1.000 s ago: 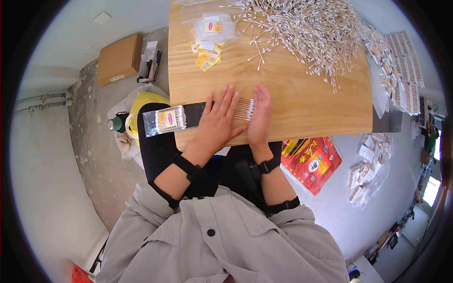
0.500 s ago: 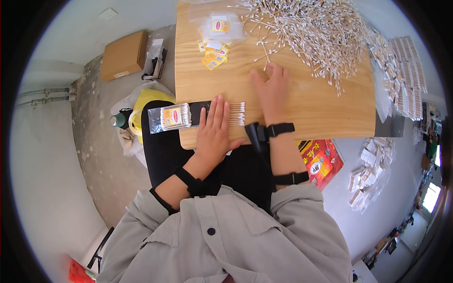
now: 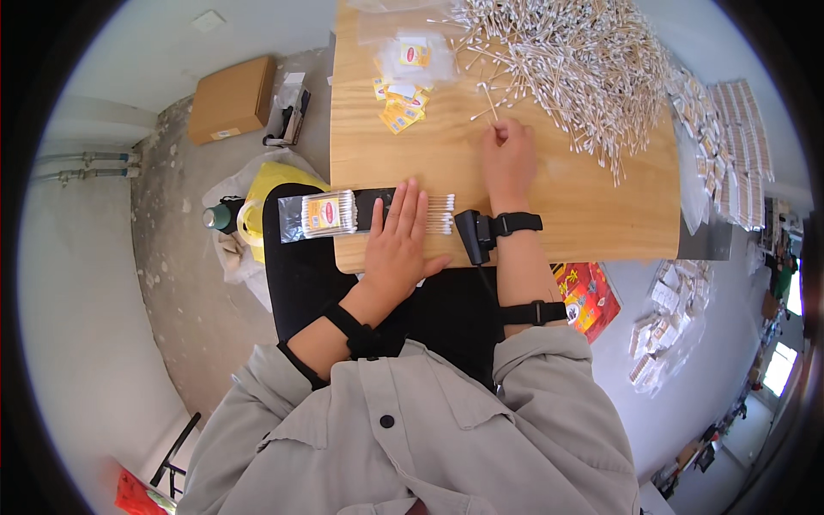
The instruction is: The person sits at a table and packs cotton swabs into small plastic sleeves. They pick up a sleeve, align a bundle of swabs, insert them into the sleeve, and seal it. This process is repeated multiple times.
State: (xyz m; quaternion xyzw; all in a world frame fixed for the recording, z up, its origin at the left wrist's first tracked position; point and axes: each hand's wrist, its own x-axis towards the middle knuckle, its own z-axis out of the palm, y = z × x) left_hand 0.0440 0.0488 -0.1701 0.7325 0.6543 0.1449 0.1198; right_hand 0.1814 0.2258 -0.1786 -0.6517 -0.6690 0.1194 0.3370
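Observation:
My left hand (image 3: 396,240) lies flat with outstretched fingers over a black strip (image 3: 366,204) at the table's near edge. From under it, on the right, stick out the white tips of a row of cotton swabs (image 3: 443,215). Left of that hand, a clear packet of cotton swabs (image 3: 330,214) with a yellow label rests on the strip. My right hand (image 3: 510,163) is closed in a pinch at the lower end of a single cotton swab (image 3: 491,99), just short of the big heap of loose cotton swabs (image 3: 566,73) at the back right.
Clear bags (image 3: 429,62) and yellow labels (image 3: 402,114) lie on the wooden table (image 3: 601,219), back left. Filled packs (image 3: 742,137) are stacked beyond its right edge, with more packs (image 3: 665,309) lower down. A cardboard box (image 3: 230,99) and a yellow bag (image 3: 279,178) stand at the left.
My right hand has moved slightly right and closed on the end of a cotton swab. My left hand stays flat over the row; the whole view has shifted a little.

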